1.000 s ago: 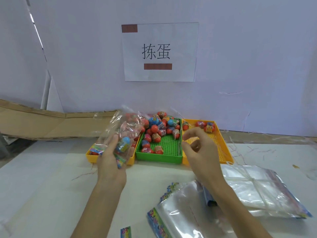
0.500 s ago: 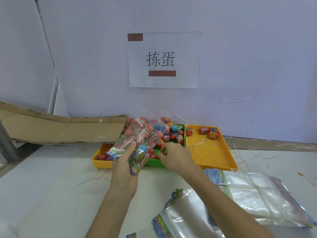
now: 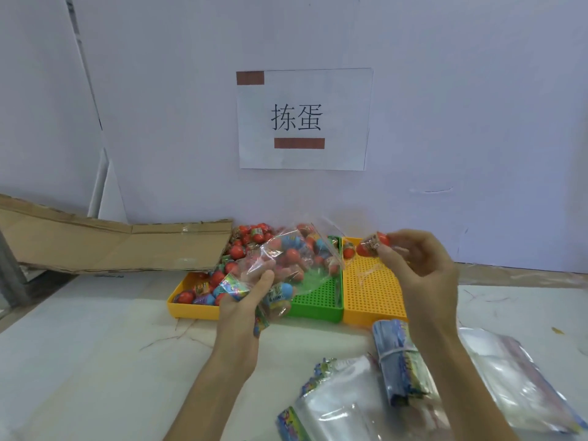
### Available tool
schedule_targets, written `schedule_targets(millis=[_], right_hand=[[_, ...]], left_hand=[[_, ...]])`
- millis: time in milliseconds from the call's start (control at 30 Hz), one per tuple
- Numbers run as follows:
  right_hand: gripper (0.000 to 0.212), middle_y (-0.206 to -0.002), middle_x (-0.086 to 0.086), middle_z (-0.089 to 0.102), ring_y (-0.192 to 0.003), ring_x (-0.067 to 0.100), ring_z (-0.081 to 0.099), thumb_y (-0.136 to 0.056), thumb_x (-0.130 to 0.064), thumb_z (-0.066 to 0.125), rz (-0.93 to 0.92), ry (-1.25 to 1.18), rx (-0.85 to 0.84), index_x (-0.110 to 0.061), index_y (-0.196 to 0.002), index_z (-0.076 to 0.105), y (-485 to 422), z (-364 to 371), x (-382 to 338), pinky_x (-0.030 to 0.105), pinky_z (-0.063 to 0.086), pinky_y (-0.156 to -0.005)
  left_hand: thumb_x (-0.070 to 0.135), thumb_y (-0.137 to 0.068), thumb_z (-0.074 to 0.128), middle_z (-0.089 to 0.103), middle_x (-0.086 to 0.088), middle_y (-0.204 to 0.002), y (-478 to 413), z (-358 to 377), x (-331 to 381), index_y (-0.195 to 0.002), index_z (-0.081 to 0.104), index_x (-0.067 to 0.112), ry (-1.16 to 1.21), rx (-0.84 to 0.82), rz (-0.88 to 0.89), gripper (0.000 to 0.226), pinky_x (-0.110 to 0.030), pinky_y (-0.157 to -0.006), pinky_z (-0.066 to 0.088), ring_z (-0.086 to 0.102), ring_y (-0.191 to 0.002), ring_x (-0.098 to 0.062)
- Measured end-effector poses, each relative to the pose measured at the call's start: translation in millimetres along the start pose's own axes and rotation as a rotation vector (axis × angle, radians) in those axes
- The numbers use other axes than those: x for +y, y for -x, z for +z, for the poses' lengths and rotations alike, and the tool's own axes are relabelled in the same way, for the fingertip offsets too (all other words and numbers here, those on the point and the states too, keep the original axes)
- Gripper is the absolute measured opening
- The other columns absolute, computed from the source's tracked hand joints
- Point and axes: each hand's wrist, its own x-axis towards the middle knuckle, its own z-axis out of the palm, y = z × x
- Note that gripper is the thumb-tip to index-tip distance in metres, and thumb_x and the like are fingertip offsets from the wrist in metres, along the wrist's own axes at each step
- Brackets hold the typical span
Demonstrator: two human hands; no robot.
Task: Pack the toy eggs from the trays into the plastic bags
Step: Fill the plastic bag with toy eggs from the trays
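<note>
Left hand point(image 3: 245, 300) grips a clear plastic bag point(image 3: 296, 262) of red and blue eggs, long axis running toward 1 o'clock, mouth uppermost, above the green tray point(image 3: 318, 300). Right hand point(image 3: 423, 268) fingers pinch one red toy egg point(image 3: 374, 245) over the yellow tray point(image 3: 372, 288), at 3 o'clock of the bag.
</note>
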Motion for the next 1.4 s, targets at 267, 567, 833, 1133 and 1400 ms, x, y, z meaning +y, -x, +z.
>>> schedule_targets(millis=[267, 567, 833, 1133, 1400], right_hand=[[0.023, -0.09, -0.005, 0.073, -0.073, 0.022, 0.074, -0.087, -0.002, 0.075, 0.015, 0.104, -0.127, -0.023, -0.094, 0.069, 8.3, 9.8, -0.6, 0.047, 0.06, -0.074], [0.017, -0.089, -0.007, 0.074, -0.073, 0.015, 0.072, -0.083, -0.011, 0.081, 0.069, 0.175, -0.118, -0.02, -0.09, 0.069, 6.6, 8.6, 6.7, 0.026, 0.058, -0.07], [0.02, -0.086, -0.014, 0.072, -0.07, 0.009, 0.072, -0.084, -0.01, 0.08, 0.07, 0.216, -0.22, -0.027, -0.087, 0.069, 7.8, 9.1, 6.6, 0.018, 0.052, -0.06], [0.015, -0.075, -0.021, 0.069, -0.066, 0.0, 0.059, -0.082, -0.022, 0.083, 0.024, 0.349, -0.201, -0.032, -0.077, 0.072, 12.3, 12.0, 7.2, 0.012, 0.046, -0.06], [0.011, -0.074, -0.018, 0.07, -0.069, 0.001, 0.058, -0.087, -0.024, 0.077, 0.002, 0.382, -0.304, -0.031, -0.078, 0.075, 20.1, 21.4, 7.6, 0.014, 0.044, -0.061]], left_hand=[[0.03, -0.075, 0.072, 0.077, -0.013, -0.107, 8.5, 8.0, -5.1, -0.094, 0.082, 0.023, -0.154, -0.191, 0.136, 0.022, -0.039, -0.081, 0.063, 0.075, -0.097, -0.021], [0.029, -0.074, 0.074, 0.076, -0.016, -0.112, 12.5, 12.6, -6.6, -0.095, 0.081, 0.019, -0.202, -0.246, 0.144, 0.024, -0.043, -0.087, 0.061, 0.072, -0.108, -0.026], [0.023, -0.081, 0.071, 0.074, -0.013, -0.117, 9.3, 8.6, -9.8, -0.101, 0.08, 0.02, -0.224, -0.298, 0.109, 0.022, -0.038, -0.088, 0.061, 0.069, -0.116, -0.025], [0.019, -0.074, 0.076, 0.074, -0.008, -0.121, 7.3, 6.9, -15.3, -0.105, 0.08, 0.016, -0.255, -0.278, -0.012, 0.031, -0.043, -0.096, 0.056, 0.068, -0.117, -0.025], [0.009, -0.072, 0.077, 0.076, -0.02, -0.108, 6.5, 7.7, -18.9, -0.107, 0.076, 0.003, -0.201, -0.236, -0.06, 0.036, -0.033, -0.074, 0.063, 0.075, -0.098, -0.033]])
